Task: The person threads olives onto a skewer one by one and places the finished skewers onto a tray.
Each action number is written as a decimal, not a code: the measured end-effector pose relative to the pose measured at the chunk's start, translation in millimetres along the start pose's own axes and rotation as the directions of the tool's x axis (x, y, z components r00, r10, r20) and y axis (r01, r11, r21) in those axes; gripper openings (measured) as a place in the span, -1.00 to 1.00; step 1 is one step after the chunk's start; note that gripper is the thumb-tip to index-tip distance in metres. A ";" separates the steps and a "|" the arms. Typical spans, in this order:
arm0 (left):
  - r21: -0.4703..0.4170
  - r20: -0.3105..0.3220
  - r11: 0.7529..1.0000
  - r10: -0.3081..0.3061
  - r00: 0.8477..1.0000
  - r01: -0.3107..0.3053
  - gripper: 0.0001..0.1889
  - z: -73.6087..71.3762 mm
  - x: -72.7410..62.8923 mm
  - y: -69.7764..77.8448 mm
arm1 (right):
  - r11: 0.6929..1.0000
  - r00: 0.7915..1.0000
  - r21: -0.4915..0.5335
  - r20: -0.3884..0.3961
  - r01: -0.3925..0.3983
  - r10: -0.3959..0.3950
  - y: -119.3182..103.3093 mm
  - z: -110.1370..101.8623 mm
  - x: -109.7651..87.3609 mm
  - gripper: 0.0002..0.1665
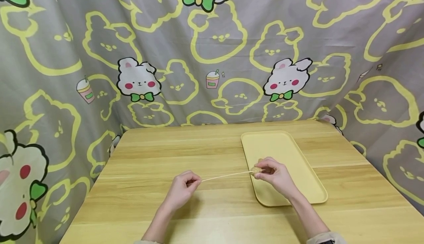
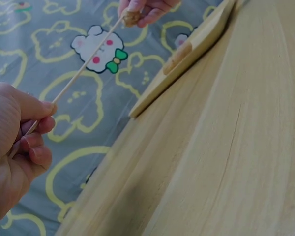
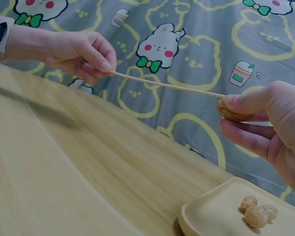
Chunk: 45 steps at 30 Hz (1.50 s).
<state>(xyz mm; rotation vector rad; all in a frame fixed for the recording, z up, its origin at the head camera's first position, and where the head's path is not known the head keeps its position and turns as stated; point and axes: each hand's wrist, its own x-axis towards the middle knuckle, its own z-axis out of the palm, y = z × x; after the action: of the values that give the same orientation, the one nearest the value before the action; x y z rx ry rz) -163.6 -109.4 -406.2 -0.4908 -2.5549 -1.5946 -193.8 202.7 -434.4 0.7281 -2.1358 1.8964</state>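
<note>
A thin wooden skewer (image 1: 226,176) stretches between the two hands above the table. My left hand (image 1: 182,189) grips its near end, thumb pressed against curled fingers. At the other end, my right hand (image 1: 278,176) pinches a brown, rough-skinned meatball (image 3: 232,111) between thumb and fingers. The skewer meets this meatball, and in the head view a short tip shows on its far side. Below the right hand lies a pale yellow tray (image 1: 275,144). On it, in the right wrist view, more meatballs (image 3: 256,216) sit close together; the right hand mostly hides them in the head view.
The light wooden table (image 1: 159,155) extends under both hands, with the tray on its right half. A grey curtain (image 1: 179,45) with yellow outlines and rabbit faces hangs behind the table and along both sides.
</note>
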 end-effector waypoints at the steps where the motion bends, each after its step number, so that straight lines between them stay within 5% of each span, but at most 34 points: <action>1: -0.002 -0.003 1.000 0.000 1.000 0.000 -0.90 0.8 1.2 -5.6 | 1.000 1.000 -0.005 0.000 -0.001 0.001 0.6 0.6 0.7 -0.65; 6: 0.004 -0.008 1.000 0.001 1.000 -0.001 -0.94 4.1 6.9 -30.3 | 1.000 1.000 -0.019 -0.003 -0.023 0.023 1.4 3.5 1.9 -0.65; 9: -0.005 0.003 1.000 0.029 1.000 -0.029 -0.95 4.9 6.2 -32.9 | 0.998 0.999 -0.022 -0.012 -0.051 0.051 1.9 4.1 0.4 -0.64; 16: -0.008 0.005 1.000 0.010 1.000 -0.010 -0.91 1.8 -4.3 4.4 | 0.993 0.994 0.010 0.006 -0.113 0.113 4.1 5.4 -5.2 -0.64; 21: -0.002 0.019 0.999 0.036 0.999 -0.036 -0.92 0.3 -4.7 9.0 | 0.992 0.993 0.042 0.026 -0.118 0.117 5.8 2.9 -11.2 -0.65; 28: -0.052 0.056 0.999 -0.009 0.998 0.012 -0.95 -0.8 -5.0 6.5 | 0.978 0.995 0.186 0.054 -0.093 0.084 13.5 4.2 -14.3 -0.61; 36: -0.119 0.022 0.990 -0.076 0.997 0.078 -0.92 7.7 -0.3 -26.3 | 0.889 0.998 0.455 -0.006 -0.054 0.063 15.0 12.5 -15.0 -0.66; 41: -0.170 -0.083 0.983 -0.086 0.993 0.071 -0.92 8.3 2.0 -28.7 | 0.825 0.999 0.565 -0.003 -0.028 0.036 12.9 19.1 -14.1 -0.64; 45: -0.171 -0.101 0.983 -0.082 0.991 0.063 -0.93 8.3 4.8 -26.5 | 0.786 1.000 0.618 -0.012 0.024 -0.021 11.0 23.0 -13.5 -0.65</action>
<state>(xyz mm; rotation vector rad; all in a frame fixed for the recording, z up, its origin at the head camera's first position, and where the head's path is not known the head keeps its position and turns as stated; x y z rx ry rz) -175.8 -111.6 -431.6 -0.3177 -2.3989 -1.8176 -183.4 184.1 -453.9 0.8415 -1.4543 2.6063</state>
